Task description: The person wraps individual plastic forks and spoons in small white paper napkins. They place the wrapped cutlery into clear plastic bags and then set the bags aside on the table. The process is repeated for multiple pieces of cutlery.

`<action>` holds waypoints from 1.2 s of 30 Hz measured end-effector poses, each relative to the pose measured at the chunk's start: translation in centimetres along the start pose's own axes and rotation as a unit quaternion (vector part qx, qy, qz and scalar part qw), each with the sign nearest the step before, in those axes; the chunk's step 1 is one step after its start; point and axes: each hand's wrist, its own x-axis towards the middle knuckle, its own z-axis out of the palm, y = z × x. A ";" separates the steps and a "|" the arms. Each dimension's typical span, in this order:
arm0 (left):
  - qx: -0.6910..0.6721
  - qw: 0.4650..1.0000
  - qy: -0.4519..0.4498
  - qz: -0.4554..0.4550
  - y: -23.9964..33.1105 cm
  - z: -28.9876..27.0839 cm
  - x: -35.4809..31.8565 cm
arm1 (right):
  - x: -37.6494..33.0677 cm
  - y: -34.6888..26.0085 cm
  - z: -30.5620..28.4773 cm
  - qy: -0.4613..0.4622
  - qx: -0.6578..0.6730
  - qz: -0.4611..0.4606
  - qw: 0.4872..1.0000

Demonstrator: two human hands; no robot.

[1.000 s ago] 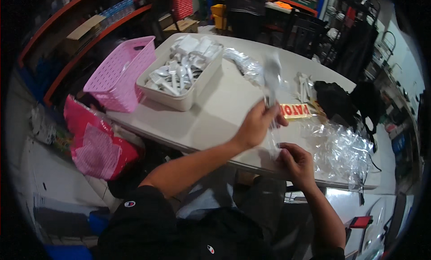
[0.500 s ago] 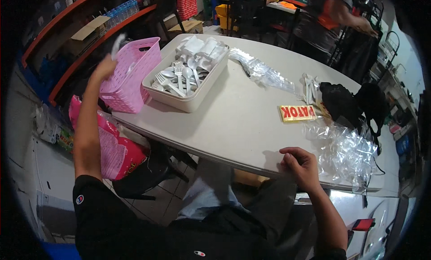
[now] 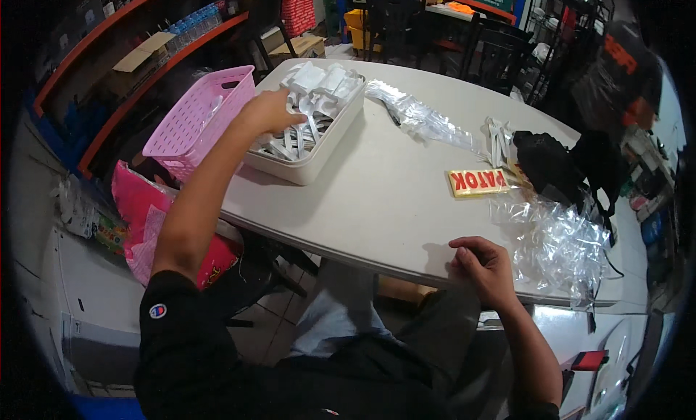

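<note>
My left hand [image 3: 270, 114] reaches over the left side of a cream tray [image 3: 308, 172], its thumb and fingers apart among the white plastic cutlery. A white plastic spoon [image 3: 308, 109] lies at its thumb tip; the other fingertips are partly hidden. Wrapped white packets [image 3: 322, 79] fill the tray's far end. Left of the tray is a pink perforated basket [image 3: 190, 126] with a white utensil [image 3: 212, 109] inside. My right hand [image 3: 484, 264] rests at the table's near edge, loosely curved, thumb and index finger apart, holding nothing I can see.
Across the white table [image 3: 362, 202] lie a row of clear plastic sleeves [image 3: 424, 119], a yellow and red packet [image 3: 477, 182], crumpled clear plastic [image 3: 558, 239] and a black bag [image 3: 547, 166]. A pink-red sack [image 3: 141, 202] sits on a dark chair at the left.
My left hand has come from the pink basket to the cutlery tray; the blurred white item it held is gone from it. The basket has tilted left. A person behind has moved right.
</note>
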 end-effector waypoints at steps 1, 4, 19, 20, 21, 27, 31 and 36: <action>0.021 1.000 0.005 -0.015 0.1 1.1 0.3 | 0.0 0.0 0.1 -0.004 -0.012 -0.004 1.000; 0.011 0.999 -0.038 -0.035 -0.3 2.1 1.8 | 0.1 -0.1 0.1 -0.007 -0.033 -0.012 0.999; -0.267 0.927 0.254 0.065 -5.6 3.0 5.6 | 0.4 0.1 0.1 -0.009 0.000 -0.032 0.999; -0.337 0.904 0.260 0.043 -4.2 1.0 5.2 | 0.6 0.4 -0.1 -0.008 0.005 -0.039 0.999; -0.303 0.886 0.340 0.091 -2.8 -1.0 4.4 | 0.5 0.4 -0.2 -0.005 0.010 -0.046 0.999; -0.435 0.776 0.323 0.323 13.2 -6.4 -4.9 | 0.0 -1.3 -0.2 0.126 0.086 -0.173 0.973; -0.506 0.762 0.106 0.390 22.9 -0.4 -11.4 | -0.3 -1.4 1.2 0.098 0.134 -0.168 0.972; -0.740 0.627 -0.075 0.231 27.3 4.7 -12.0 | -0.5 -0.3 1.3 0.112 0.265 -0.059 0.956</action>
